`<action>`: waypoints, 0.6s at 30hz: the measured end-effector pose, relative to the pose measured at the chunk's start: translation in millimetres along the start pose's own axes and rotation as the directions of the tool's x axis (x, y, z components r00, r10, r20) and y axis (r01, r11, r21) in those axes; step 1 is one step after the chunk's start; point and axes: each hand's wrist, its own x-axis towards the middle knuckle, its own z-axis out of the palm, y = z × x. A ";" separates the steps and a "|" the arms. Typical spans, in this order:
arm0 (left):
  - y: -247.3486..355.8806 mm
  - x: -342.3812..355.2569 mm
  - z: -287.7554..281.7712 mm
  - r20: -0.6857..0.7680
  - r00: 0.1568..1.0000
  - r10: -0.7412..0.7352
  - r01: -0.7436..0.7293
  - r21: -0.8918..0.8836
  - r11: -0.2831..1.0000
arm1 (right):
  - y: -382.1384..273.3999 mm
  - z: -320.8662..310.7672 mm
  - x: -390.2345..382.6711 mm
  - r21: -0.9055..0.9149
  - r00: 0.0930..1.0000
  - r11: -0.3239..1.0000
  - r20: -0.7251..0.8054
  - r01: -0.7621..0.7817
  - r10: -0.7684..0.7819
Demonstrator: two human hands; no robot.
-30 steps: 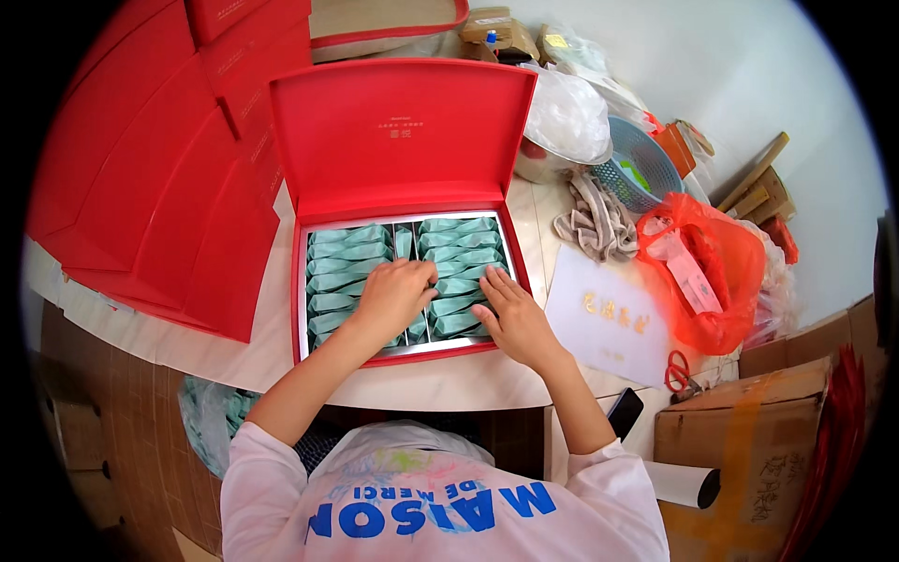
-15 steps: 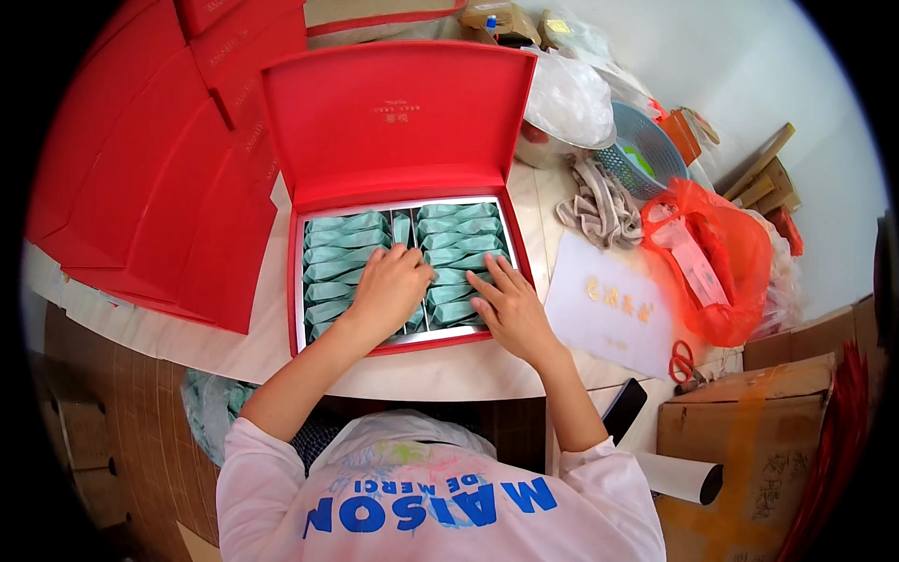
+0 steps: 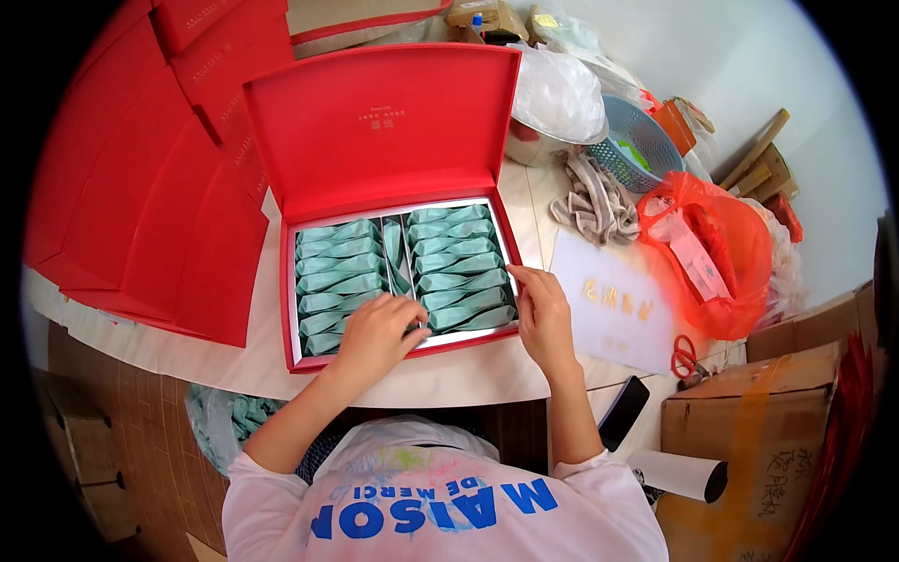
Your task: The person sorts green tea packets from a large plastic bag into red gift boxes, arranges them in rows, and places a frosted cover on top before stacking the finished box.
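Observation:
An open red gift box stands on the table with its lid raised. Teal-wrapped packets lie in rows in its left and right compartments. A narrow middle compartment holds further teal packets placed lengthwise. My left hand hovers over the front of the box, by the middle compartment. Its fingers are bent, a gap shows between thumb and forefinger, and nothing is seen in them. At the right wall, my right hand grips the box, fingertips over the rim; part of the thumb's contact is hidden.
Stacked red boxes rise at the left. To the right lie a white sheet, a grey cloth, a blue basket, an orange-red plastic bag and scissors. A phone rests near a cardboard box.
My left hand has drawn back toward me from the middle compartment. My right hand has left the right-hand packets for the box's right wall. The box has shifted slightly toward me.

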 end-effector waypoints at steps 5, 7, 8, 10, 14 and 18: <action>6.5 2.9 5.7 0.015 0.999 0.046 -0.048 0.088 0.995 | 2.2 4.5 -9.1 -0.050 0.989 0.990 0.070 0.132 -0.128; 2.0 6.2 10.6 0.013 0.998 0.063 -0.064 0.059 0.996 | 1.2 9.8 -12.8 -0.083 0.978 0.980 0.118 0.182 -0.172; 0.1 7.4 11.9 0.012 0.997 0.070 -0.070 0.046 0.996 | 0.5 12.3 -14.9 -0.099 0.976 0.977 0.137 0.186 -0.172; -0.5 8.6 11.6 -0.007 0.998 0.066 -0.066 0.014 0.998 | 2.4 14.1 -17.0 -0.121 0.973 0.972 0.139 0.202 -0.185; -1.0 6.5 3.8 0.057 0.995 0.077 -0.077 0.010 0.997 | 4.6 1.8 -12.3 -0.147 0.992 0.981 0.029 0.126 -0.123; 8.1 29.0 -11.3 0.265 0.964 0.017 -0.033 0.056 0.998 | 11.7 -7.2 -5.2 -0.268 0.993 0.956 0.002 0.118 -0.121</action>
